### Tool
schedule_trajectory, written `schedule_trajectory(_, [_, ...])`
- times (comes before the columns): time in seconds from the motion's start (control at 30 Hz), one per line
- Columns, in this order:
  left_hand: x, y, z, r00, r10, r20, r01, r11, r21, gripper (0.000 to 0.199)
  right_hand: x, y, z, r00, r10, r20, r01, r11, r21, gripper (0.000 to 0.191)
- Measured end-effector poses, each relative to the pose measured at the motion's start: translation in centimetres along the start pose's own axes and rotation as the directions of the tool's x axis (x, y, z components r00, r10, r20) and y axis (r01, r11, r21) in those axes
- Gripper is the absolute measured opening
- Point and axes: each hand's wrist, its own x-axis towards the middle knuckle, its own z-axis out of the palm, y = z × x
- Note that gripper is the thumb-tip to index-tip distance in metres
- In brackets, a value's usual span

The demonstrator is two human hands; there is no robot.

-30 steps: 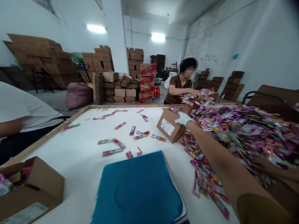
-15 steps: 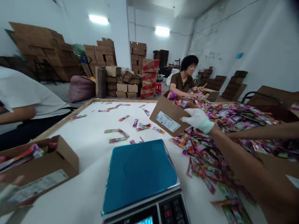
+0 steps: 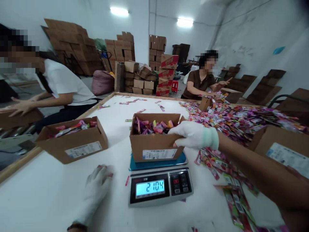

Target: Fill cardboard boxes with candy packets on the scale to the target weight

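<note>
A cardboard box (image 3: 154, 141) with small colourful packets (image 3: 154, 127) inside sits on the blue plate of a digital scale (image 3: 160, 187). My right hand (image 3: 193, 133), in a white glove, grips the box's right side, thumb outside and fingers over the rim. The scale's display (image 3: 150, 188) is lit with digits. My left hand (image 3: 98, 182), also gloved, rests on the white table left of the scale, its fingers loosely bent and slightly apart, holding nothing. Behind it stands another open box (image 3: 72, 138) of packets with a white label.
A large heap of packets (image 3: 231, 119) covers the table's right side. A labelled box (image 3: 282, 148) stands at the right edge. One person (image 3: 205, 77) works behind the heap; another (image 3: 65, 87) sits at the left with hands on a box. Stacked cartons (image 3: 166, 77) stand behind.
My right hand has brought its box from above the heap onto the scale. My left hand has come away from the left box to the table. The view has shifted left.
</note>
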Motion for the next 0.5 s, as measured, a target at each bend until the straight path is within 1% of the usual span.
schedule_trajectory(0.03, [-0.3, 0.2, -0.1, 1.0, 0.014, 0.016, -0.014, 1.0, 0.011, 0.059, -0.5, 0.1, -0.8, 0.996, -0.048, -0.069, 0.051, 0.998, 0.044, 0.029])
schedule_trajectory(0.07, [-0.7, 0.3, -0.3, 0.999, 0.02, 0.033, -0.021, 1.0, 0.016, 0.06, -1.1, 0.2, -1.6, 0.982, -0.082, -0.17, 0.099, 0.991, 0.095, 0.034])
schedule_trajectory(0.1, [-1.0, 0.5, -0.4, 0.998, 0.028, 0.052, -0.029, 0.999, 0.025, 0.061, -1.9, 0.0, -2.5, 0.951, -0.093, -0.294, 0.14, 0.979, 0.145, 0.037])
schedule_trajectory(0.13, [-1.3, 0.5, -0.5, 0.997, 0.034, 0.07, -0.037, 0.999, 0.033, 0.063, -2.7, -0.3, -3.3, 0.91, -0.073, -0.408, 0.166, 0.966, 0.197, 0.039])
schedule_trajectory(0.17, [-1.5, 0.6, -0.5, 0.995, 0.039, 0.087, -0.042, 0.998, 0.041, 0.065, -3.4, -0.7, -4.1, 0.869, -0.03, -0.495, 0.176, 0.952, 0.252, 0.039])
schedule_trajectory(0.2, [-1.6, 0.6, -0.5, 0.994, 0.041, 0.101, -0.046, 0.998, 0.049, 0.067, -4.1, -1.3, -4.9, 0.833, 0.024, -0.553, 0.172, 0.938, 0.3, 0.039])
schedule_trajectory(0.27, [-1.7, 0.7, -0.5, 0.992, 0.04, 0.119, -0.047, 0.997, 0.06, 0.069, -5.1, -2.4, -6.1, 0.779, 0.117, -0.617, 0.137, 0.927, 0.349, 0.035])
schedule_trajectory(0.3, [-1.7, 0.8, -0.6, 0.992, 0.039, 0.124, -0.047, 0.997, 0.063, 0.069, -5.4, -2.6, -6.6, 0.76, 0.143, -0.634, 0.115, 0.93, 0.348, 0.033])
schedule_trajectory(0.33, [-1.7, 0.8, -0.6, 0.991, 0.037, 0.126, -0.046, 0.997, 0.065, 0.069, -5.6, -2.4, -6.9, 0.744, 0.16, -0.648, 0.095, 0.936, 0.34, 0.031])
schedule_trajectory(0.37, [-1.7, 0.9, -0.7, 0.991, 0.037, 0.128, -0.046, 0.997, 0.066, 0.067, -5.7, -1.7, -7.0, 0.732, 0.166, -0.661, 0.086, 0.94, 0.331, 0.031])
schedule_trajectory(0.4, [-1.7, 1.0, -0.8, 0.991, 0.039, 0.13, -0.047, 0.997, 0.065, 0.067, -5.7, -0.4, -6.9, 0.727, 0.175, -0.664, 0.076, 0.941, 0.33, 0.032])
schedule_trajectory(0.43, [-1.7, 1.1, -0.8, 0.99, 0.042, 0.133, -0.051, 0.997, 0.063, 0.066, -5.8, 1.4, -6.5, 0.73, 0.192, -0.656, 0.061, 0.937, 0.343, 0.036])
schedule_trajectory(0.47, [-1.7, 1.2, -0.9, 0.99, 0.046, 0.136, -0.055, 0.997, 0.062, 0.066, -5.8, 3.6, -5.7, 0.742, 0.217, -0.634, 0.041, 0.93, 0.366, 0.04])
schedule_trajectory(0.5, [-1.7, 1.2, -1.0, 0.989, 0.05, 0.139, -0.059, 0.996, 0.061, 0.066, -6.0, 6.1, -4.5, 0.758, 0.263, -0.597, -0.015, 0.922, 0.387, 0.045])
